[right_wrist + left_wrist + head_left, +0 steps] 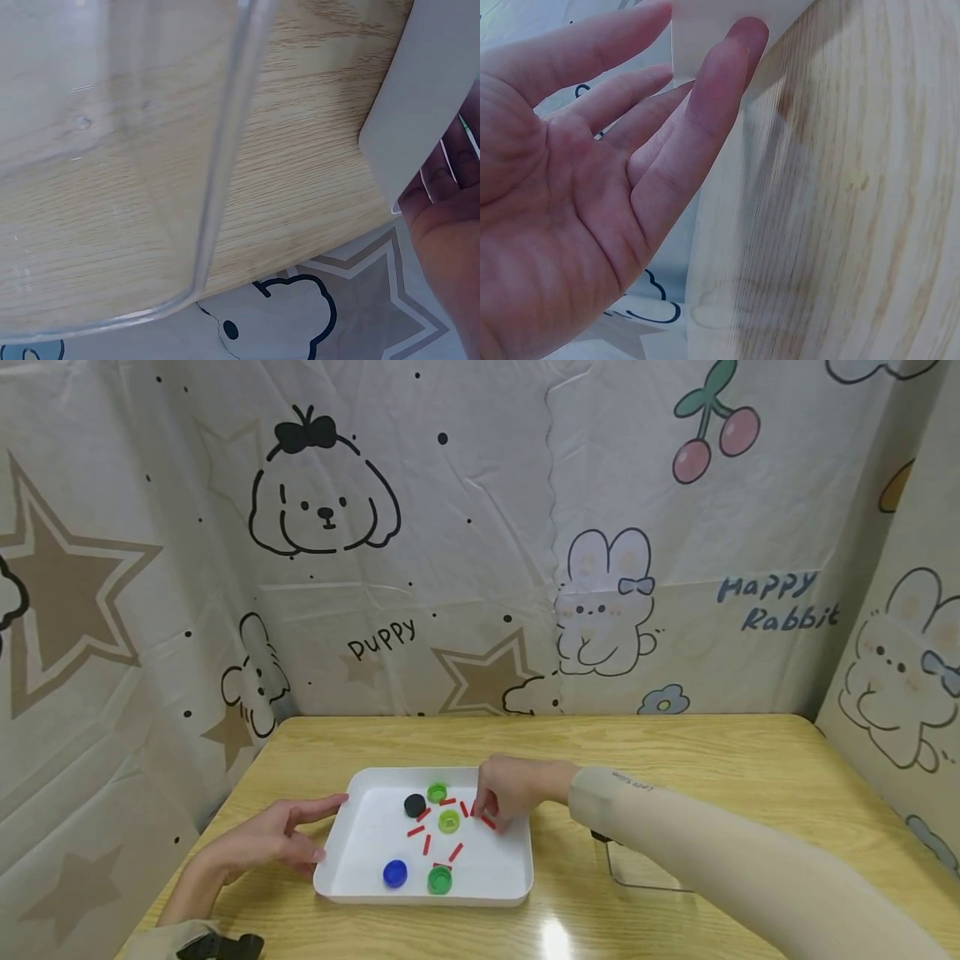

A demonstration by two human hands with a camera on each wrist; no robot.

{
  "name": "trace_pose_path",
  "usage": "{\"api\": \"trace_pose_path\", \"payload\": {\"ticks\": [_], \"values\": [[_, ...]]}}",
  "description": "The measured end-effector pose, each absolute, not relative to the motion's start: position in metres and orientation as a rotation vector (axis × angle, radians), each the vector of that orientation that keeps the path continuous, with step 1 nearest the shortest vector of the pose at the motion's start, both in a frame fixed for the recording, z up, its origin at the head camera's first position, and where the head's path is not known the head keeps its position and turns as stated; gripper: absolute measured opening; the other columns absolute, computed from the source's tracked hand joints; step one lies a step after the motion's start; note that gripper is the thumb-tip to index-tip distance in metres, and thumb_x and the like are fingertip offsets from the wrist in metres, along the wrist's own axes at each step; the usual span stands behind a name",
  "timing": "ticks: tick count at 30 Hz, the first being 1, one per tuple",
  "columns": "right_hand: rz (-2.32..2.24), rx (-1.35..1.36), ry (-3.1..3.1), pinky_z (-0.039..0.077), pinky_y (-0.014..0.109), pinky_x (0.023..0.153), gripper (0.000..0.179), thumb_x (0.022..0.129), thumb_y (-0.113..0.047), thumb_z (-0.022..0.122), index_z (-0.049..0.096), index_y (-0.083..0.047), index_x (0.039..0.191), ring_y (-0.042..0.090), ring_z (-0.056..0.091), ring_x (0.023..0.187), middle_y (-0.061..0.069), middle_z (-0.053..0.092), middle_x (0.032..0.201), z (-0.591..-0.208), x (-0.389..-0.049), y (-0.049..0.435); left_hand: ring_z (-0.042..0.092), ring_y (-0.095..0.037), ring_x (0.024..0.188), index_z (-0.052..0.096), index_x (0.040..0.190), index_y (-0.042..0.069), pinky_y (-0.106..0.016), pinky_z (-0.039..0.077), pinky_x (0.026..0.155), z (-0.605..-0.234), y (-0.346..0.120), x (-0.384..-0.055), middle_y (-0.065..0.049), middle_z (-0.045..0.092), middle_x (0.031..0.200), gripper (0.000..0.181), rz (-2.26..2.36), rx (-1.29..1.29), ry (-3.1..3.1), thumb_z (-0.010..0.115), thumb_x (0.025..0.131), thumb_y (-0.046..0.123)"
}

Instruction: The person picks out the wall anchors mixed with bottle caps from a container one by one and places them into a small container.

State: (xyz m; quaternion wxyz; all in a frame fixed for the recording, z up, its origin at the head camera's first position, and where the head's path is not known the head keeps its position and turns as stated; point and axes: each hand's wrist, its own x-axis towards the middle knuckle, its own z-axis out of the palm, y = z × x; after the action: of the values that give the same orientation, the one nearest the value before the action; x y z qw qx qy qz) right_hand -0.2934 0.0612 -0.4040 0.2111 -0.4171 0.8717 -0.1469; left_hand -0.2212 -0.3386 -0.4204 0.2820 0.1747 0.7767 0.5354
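A white tray (360,835) lies on the wooden table. My left hand (262,835) touches its left wall with fairly straight fingers; in the left wrist view that hand (607,165) meets the tray's corner (720,30). Over the tray's right side, my right hand (506,789) points its curled fingers down, apparently pinching a small red strip (474,808). Other red strips (456,852) lie around a yellow-green cap (448,821). A black cap (414,806), a green cap (437,792), a blue cap (394,873) and a darker green cap (439,880) are also inside.
To the right of the tray, partly under my right forearm, stands a clear plastic container (648,868); its rim (225,142) looms large in the right wrist view. A printed curtain (480,552) hangs behind the table (675,752) and along both sides.
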Motion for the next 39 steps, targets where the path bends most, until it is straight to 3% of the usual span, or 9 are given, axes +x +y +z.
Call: {"api": "trace_pose_path", "payload": {"ticks": [32,39], "values": [[-0.362,-1.268,2.424,0.053,0.02,0.073,0.02,0.088,0.002,0.083,0.084,-0.01,0.104,0.005,0.059,0.077,-0.011,0.067,0.078,-0.398,-0.297,0.064,0.072,-0.037,0.102,0.028,0.163,-0.004,-0.053,0.062,0.081,-0.42,-0.336,-0.219,-0.035,0.017,0.167,0.086,1.447,0.459,2.078,0.076,0.092,0.007],[-0.402,-1.373,2.381,0.044,0.022,0.069,0.017,0.09,-0.001,0.081,0.083,-0.006,0.106,0.006,0.049,0.07,-0.007,0.056,0.072,-0.381,-0.298,0.071,0.073,-0.038,0.092,0.028,0.164,-0.004,-0.054,0.063,0.079,-0.421,-0.338,-0.219,-0.035,0.019,0.166,0.086,1.449,0.467,2.07,0.075,0.093,0.006]]}}
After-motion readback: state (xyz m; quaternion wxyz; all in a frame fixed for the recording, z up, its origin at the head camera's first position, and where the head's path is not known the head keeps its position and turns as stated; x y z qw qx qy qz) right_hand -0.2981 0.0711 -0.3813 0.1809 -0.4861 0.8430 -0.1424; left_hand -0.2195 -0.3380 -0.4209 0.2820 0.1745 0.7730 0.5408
